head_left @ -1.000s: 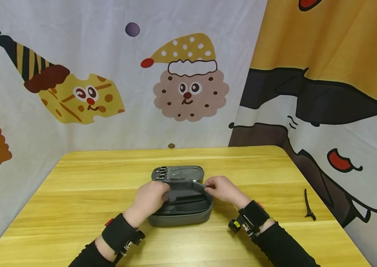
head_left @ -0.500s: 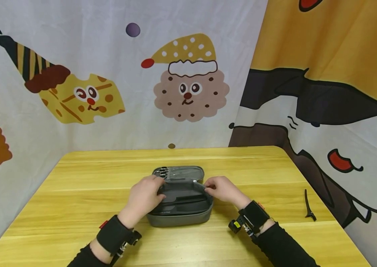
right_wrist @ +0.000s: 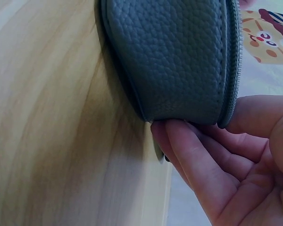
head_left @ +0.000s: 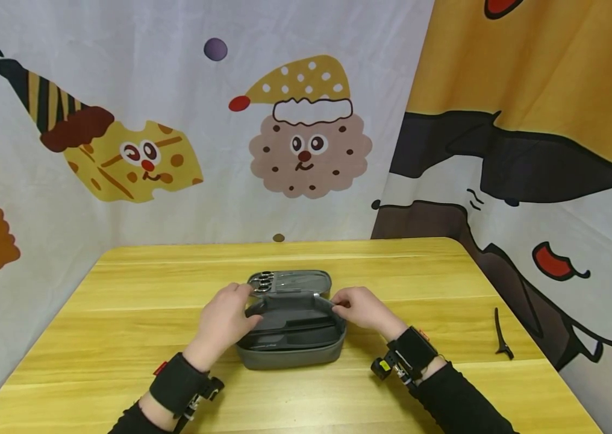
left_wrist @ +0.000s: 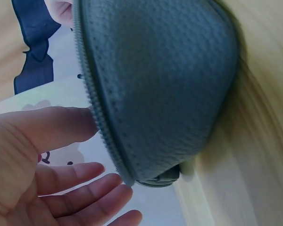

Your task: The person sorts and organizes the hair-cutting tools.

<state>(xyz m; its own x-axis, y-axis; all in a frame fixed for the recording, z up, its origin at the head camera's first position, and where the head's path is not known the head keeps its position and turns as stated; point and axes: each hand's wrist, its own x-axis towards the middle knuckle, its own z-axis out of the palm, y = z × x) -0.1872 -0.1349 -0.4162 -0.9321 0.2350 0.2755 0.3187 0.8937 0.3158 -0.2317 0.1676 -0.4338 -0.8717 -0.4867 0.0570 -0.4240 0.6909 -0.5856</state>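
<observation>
A grey leather-textured zip case (head_left: 294, 358) stands unzipped on the table, its lid (head_left: 306, 281) folded back. Silver-handled scissors (head_left: 264, 281) sit in the lid's left part, beside a clear pocket. Long dark flat pieces (head_left: 306, 336) lie inside the case. My right hand (head_left: 362, 308) grips the case's right side, thumb at the zip edge and fingers against the outer wall, as the right wrist view shows. At the left rim my left hand (head_left: 223, 320) is spread; in the left wrist view its thumb (left_wrist: 66, 127) reaches the zipper while the fingers stay loosely extended.
A black duckbill hair clip (head_left: 500, 339) lies on the wooden table (head_left: 138, 337) toward the right edge. Printed cartoon curtains (head_left: 165, 72) hang behind the table and along its right side.
My left hand has drawn back leftward from over the case's interior to its left rim, its fingers spreading, uncovering more of the inside. The right hand keeps its grip.
</observation>
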